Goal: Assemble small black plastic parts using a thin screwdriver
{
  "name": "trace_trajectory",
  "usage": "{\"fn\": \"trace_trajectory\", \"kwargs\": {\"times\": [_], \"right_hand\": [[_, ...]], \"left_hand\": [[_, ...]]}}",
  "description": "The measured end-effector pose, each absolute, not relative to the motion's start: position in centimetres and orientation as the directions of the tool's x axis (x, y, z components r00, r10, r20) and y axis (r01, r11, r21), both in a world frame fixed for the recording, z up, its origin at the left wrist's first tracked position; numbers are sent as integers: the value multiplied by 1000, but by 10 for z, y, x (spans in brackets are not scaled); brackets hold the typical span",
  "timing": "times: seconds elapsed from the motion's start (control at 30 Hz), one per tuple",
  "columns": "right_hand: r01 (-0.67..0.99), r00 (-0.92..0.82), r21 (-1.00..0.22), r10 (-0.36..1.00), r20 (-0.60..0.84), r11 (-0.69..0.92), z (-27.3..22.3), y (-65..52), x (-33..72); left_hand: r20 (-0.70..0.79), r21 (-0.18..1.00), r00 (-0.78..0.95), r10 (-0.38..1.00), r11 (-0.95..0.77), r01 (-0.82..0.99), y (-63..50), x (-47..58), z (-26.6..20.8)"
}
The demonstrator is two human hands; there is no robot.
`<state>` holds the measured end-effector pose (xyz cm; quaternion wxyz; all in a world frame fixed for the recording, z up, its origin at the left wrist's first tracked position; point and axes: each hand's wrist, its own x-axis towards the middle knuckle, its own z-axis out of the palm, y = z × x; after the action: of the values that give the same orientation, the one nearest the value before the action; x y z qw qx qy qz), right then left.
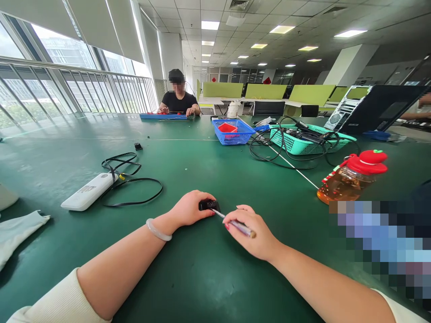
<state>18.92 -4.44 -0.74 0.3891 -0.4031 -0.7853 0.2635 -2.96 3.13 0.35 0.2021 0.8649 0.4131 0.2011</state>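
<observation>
The small black part (213,205) sits at the tabletop (188,278) in the middle of the view, its longer side running roughly left to right. The left hand (188,208) is nearest and pinches it between thumb and fingers from the left, leaving the right end uncovered. On that open side, the right hand's (254,234) grip is closed around a slim tool (240,227) (it looks like a screwdriver), whose axis slants from the butt, nearer the wearer, up and leftward to the part. The tip meets the part's near edge in the view; whether it touches or enters anything is too small to tell. Fingers hide the part's left end, its face details are unreadable, and pixelation masks the area beyond the right forearm.
</observation>
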Motion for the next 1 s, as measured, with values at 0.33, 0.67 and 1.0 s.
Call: {"fn": "trace_trajectory", "kwargs": {"times": [0.33,0.67,1.0], "right_hand": [[525,-521,-245,535,665,815,-3,-55,184],[575,-484,-235,557,675,784,-1,-57,182],[598,-452,-308,628,634,740,1,-57,184]], "left_hand": [[169,526,583,795,-573,629,30,-30,4],[166,562,567,807,-550,618,32,-31,1],[158,581,571,806,-543,606,31,-31,3]]}}
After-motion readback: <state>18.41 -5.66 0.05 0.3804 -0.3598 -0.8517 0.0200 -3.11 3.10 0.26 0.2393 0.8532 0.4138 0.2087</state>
